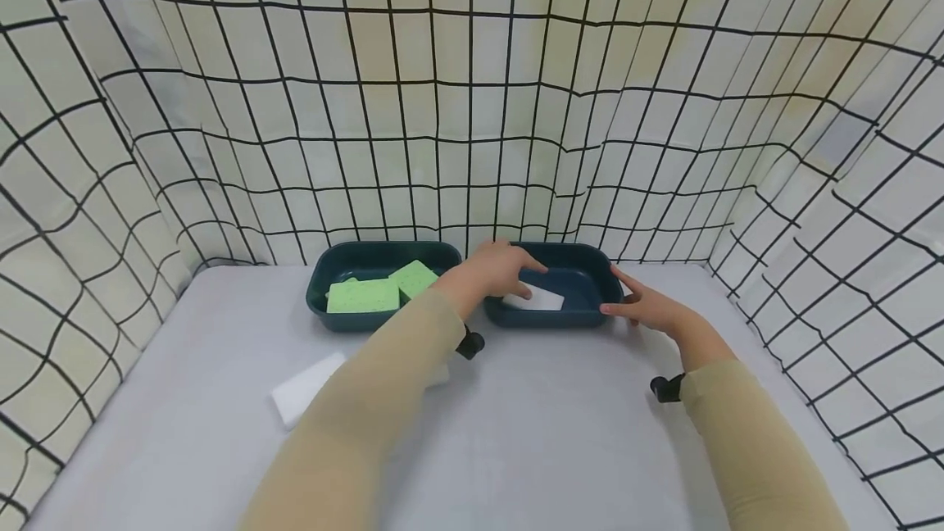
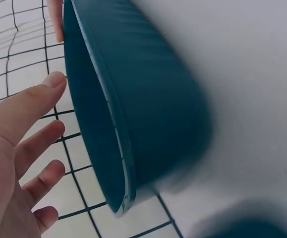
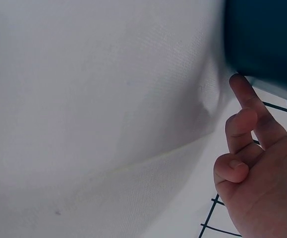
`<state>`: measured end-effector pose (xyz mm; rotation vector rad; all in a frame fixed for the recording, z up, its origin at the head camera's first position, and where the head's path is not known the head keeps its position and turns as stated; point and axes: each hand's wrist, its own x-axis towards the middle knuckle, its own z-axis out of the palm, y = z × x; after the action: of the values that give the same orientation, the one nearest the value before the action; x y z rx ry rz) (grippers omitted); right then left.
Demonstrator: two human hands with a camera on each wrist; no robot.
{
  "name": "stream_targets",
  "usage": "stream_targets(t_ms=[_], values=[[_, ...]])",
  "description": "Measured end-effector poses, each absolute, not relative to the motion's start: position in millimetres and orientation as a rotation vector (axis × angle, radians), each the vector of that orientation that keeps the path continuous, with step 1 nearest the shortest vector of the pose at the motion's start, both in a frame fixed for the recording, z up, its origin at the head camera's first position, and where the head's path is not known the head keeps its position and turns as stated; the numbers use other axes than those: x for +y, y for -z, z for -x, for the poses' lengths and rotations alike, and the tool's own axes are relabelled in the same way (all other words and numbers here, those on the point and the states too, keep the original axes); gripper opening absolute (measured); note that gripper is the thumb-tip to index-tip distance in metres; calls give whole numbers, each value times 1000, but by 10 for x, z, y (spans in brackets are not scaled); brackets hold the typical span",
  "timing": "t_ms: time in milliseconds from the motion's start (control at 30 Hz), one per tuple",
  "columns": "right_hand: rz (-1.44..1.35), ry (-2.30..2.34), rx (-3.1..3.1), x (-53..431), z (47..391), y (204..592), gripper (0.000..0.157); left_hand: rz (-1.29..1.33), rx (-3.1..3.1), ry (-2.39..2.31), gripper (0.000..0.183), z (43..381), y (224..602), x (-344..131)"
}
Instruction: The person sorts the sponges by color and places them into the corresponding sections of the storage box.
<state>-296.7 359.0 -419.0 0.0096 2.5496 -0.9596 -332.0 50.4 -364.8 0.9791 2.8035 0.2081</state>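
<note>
your left hand [image 1: 497, 273] loosely spread over a white pad [image 1: 544, 300] in the right teal bin [image 1: 546, 319], your right hand [image 1: 649, 306] touching its end with extended fingers, green sponges [image 1: 363, 297] in the left bin [image 1: 361, 323]

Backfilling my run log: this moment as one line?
left hand: over right bin; right hand: touching same bin's right end; right bin: white piece inside; left bin: green sponges inside

White tabletop [image 1: 560, 449], 2 teal trays [image 1: 361, 322] [image 1: 546, 319], white block [image 1: 301, 392], pale piece [image 1: 440, 375]
</note>
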Motion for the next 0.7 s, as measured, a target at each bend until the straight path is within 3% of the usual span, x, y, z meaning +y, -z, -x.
stream_targets(t_ms=[700], values=[[20,956,2531,3580,2948,4203,101,-1066,2874,-194,59,2627,3415,-559]])
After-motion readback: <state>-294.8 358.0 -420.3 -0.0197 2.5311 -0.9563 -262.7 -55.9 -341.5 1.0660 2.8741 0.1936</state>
